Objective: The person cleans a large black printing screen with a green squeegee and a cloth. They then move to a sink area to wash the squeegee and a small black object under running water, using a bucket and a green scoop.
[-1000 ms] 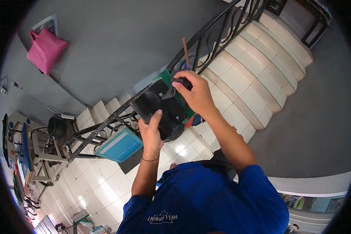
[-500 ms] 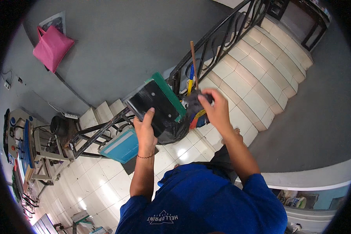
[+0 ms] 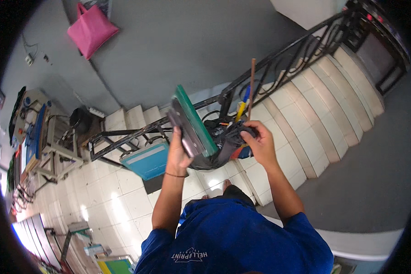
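Tilted nearly edge-on, a flat black panel with a broad green strip along one long side (image 3: 194,119) is gripped by my left hand (image 3: 180,154), thumb on the dark face. Fingers of my right hand (image 3: 261,142) pinch bunched black plastic at the rim of a black bin bag (image 3: 223,148). The bag hangs beside the stair railing, partly behind the panel. A thin wooden stick (image 3: 251,86) and a blue-and-yellow handle (image 3: 243,106) stand up out of the bag area. Their lower ends are hidden.
A black metal railing (image 3: 123,145) runs beside tiled stairs (image 3: 301,109) rising to the right. Below it leans a light-blue framed panel (image 3: 146,162). A workbench with equipment (image 3: 39,132) and a black bucket (image 3: 80,121) are at the left. A pink bag (image 3: 91,31) hangs on the wall.
The panel in my left hand has turned from showing its broad black face to nearly edge-on. My right hand still pinches the black plastic, a little lower in view. The whole view has shifted.
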Demonstrator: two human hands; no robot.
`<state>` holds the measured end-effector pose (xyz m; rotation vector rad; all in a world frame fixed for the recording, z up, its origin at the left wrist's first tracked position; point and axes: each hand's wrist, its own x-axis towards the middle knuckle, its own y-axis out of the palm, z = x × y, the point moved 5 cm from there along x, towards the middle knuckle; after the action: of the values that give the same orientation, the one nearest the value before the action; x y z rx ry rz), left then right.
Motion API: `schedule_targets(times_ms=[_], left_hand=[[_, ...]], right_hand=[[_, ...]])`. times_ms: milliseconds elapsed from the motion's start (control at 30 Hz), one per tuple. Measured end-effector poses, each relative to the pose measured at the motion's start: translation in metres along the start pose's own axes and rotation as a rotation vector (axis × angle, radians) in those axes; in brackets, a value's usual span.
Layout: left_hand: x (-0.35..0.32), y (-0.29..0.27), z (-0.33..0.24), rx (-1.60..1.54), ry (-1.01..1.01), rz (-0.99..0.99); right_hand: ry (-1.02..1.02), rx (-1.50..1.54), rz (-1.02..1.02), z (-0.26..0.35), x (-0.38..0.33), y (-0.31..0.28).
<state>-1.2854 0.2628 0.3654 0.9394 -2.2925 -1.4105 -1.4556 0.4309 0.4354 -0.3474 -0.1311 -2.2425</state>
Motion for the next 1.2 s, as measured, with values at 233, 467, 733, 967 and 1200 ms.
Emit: schedule_targets(times_ms=[233, 467, 733, 967, 1200], left_hand=[[0.021, 0.033, 0.06, 0.105, -0.102, -0.07], [0.057, 0.03, 0.111, 0.264, -0.089, -0.091], [0.067, 0.021, 0.141, 0.206, -0.136, -0.202], [0.075, 0.014, 0.121, 0.277, -0.066, -0.347], [0.09, -0.018, 0.088, 0.258, 0.095, -0.357]], right_hand=[[-0.295, -0.232, 0.355, 0.055, 0.022, 0.03], [-0.399, -0.269, 0.374, 0.042, 0.043, 0.005], [-0.47, -0.397, 0.178, 0.009, 0.16, -0.008], [-0.421, -0.26, 0.262, 0.011, 0.183, -0.011], [-0.36, -0.253, 0.588, -0.027, 0.136, 0.016]])
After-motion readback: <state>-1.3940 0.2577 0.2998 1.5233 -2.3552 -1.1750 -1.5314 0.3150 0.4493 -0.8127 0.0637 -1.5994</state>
